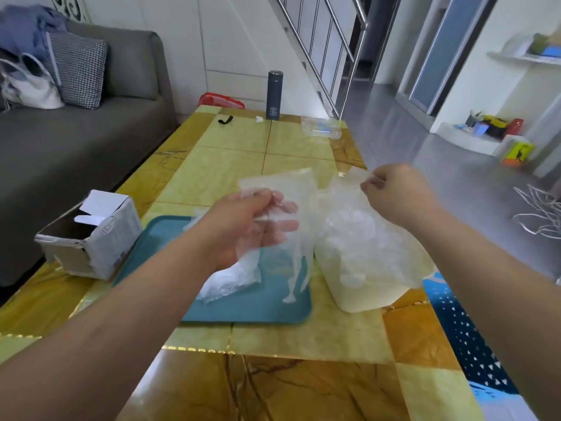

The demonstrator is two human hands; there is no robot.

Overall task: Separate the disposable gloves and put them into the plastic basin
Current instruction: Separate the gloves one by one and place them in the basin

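My left hand (246,226) holds a stack of clear disposable gloves (291,189) above a teal tray (249,308); the glove fingers hang down toward the tray. A crumpled bunch of gloves (230,281) lies on the tray below that hand. My right hand (394,192) pinches the cuff of a single clear glove (352,180) over the cream plastic basin (364,296). The basin stands right of the tray and holds several loose gloves (352,238).
An open white cardboard box (97,238) sits left of the tray on the yellow tiled table (303,338). A dark flask (274,95), a black strap (225,120) and a clear plastic bag (321,127) stand at the far end. A grey sofa (76,132) runs along the left.
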